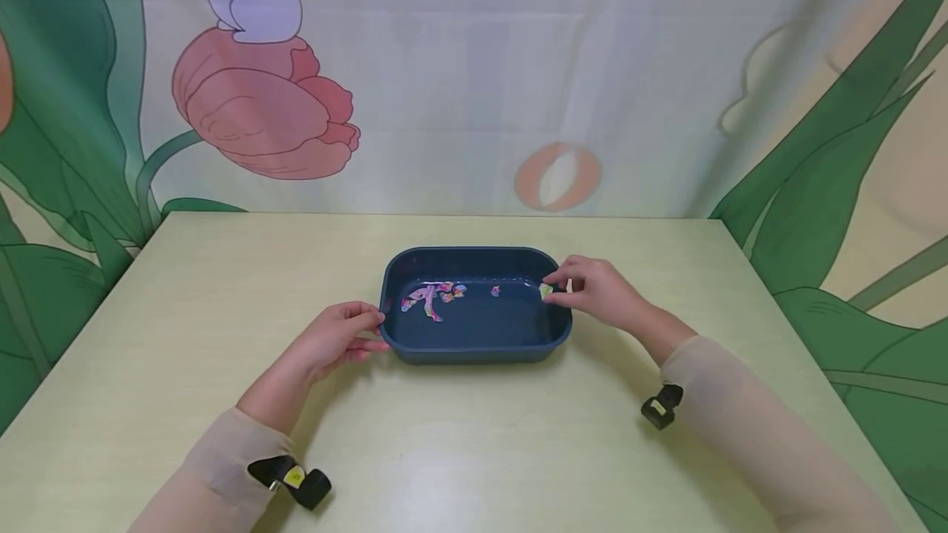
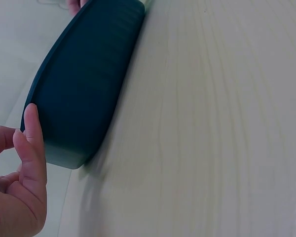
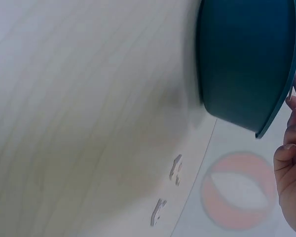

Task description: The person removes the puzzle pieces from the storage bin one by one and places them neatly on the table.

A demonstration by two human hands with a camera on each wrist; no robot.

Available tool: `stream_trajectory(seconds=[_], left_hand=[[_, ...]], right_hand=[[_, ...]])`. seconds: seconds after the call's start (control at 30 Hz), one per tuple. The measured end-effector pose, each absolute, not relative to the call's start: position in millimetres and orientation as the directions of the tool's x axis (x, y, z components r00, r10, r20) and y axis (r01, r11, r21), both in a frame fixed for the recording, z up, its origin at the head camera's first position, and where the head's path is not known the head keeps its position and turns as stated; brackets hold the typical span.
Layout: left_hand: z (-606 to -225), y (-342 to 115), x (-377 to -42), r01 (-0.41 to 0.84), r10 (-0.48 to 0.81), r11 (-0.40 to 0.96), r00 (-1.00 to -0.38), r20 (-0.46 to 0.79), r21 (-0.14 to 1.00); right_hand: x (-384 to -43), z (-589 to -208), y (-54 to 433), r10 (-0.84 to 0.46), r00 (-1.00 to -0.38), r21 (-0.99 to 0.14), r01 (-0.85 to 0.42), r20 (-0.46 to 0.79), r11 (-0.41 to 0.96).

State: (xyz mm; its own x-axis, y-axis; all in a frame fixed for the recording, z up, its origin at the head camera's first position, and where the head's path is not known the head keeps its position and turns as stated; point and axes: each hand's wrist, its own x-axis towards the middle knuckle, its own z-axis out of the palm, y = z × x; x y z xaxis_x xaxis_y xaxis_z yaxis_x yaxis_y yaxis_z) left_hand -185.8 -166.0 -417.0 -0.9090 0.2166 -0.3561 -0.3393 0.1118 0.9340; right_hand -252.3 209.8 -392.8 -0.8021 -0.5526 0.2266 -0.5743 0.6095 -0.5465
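A dark blue rectangular basin (image 1: 477, 337) with rounded corners stands on the table. Inside, toward its left end, lies a cluster of shiny pink and multicoloured flat pieces (image 1: 425, 296), and a small one (image 1: 495, 291) lies apart near the middle. My left hand (image 1: 344, 338) holds the basin's left rim between thumb and fingers; the left wrist view shows its fingertips (image 2: 32, 111) on the rim. Over the right end of the basin, my right hand (image 1: 596, 290) pinches a small yellow-green and white piece (image 1: 546, 290). The basin's wall hides the pieces from both wrist views.
The pale wooden table (image 1: 474, 451) ends at a printed curtain (image 1: 444, 105) behind the basin. A black wrist camera (image 1: 292, 479) is strapped to the left sleeve, another (image 1: 662, 407) to the right. Two small pale marks (image 3: 175, 167) show near the table's edge.
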Motion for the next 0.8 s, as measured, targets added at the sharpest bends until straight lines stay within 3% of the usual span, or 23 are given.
stream_trajectory(seconds=[0.53,0.8], left_hand=[[-417.4,-165.8,-186.2,-0.337,0.211,0.119,-0.91,-0.356,0.934],[-419.6,-166.9,-185.6,-0.321,0.222,0.109,-0.915,-0.337,0.941]], right_hand=[[-255.7,-401.6,242.5,-0.484,-0.838,-0.53,-0.538,0.252,0.656],[-256.9,-403.7,257.4,-0.417,-0.888,-0.523,-0.452,0.192,0.722]])
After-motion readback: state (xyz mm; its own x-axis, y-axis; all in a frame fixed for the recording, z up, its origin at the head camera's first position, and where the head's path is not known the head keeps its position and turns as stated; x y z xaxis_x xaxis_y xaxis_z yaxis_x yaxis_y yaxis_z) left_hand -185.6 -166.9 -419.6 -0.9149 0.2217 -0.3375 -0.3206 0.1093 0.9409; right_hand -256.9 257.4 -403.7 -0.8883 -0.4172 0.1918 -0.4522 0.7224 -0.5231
